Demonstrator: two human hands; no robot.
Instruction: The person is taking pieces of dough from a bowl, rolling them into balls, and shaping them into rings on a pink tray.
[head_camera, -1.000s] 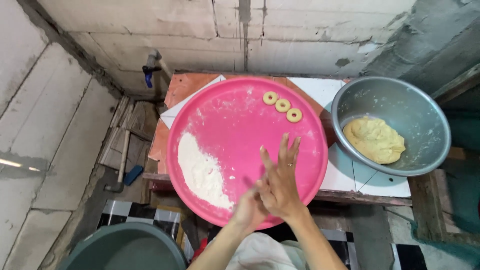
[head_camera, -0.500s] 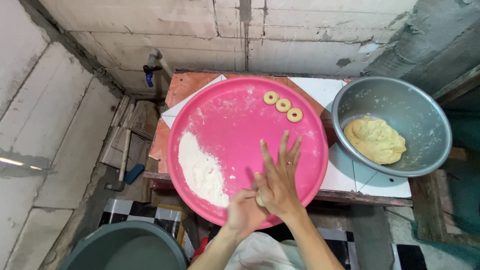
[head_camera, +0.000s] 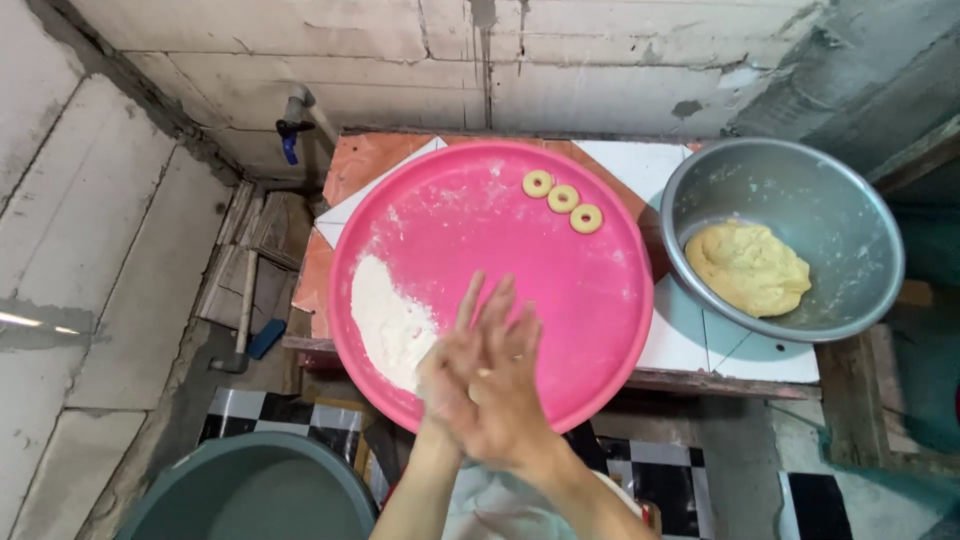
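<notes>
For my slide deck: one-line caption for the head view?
Palms pressed together over a floured pink tray holding three dough rings.

Grey metal bowl (head_camera: 790, 180) at right on tiled tabletop (head_camera: 730, 345), yellow dough lump (head_camera: 748, 268) inside. Blue-handled tap (head_camera: 290, 128) on concrete wall. Grey-green round tub (head_camera: 250, 490) lower left. Black-and-white checkered floor (head_camera: 660, 465) below.
</notes>
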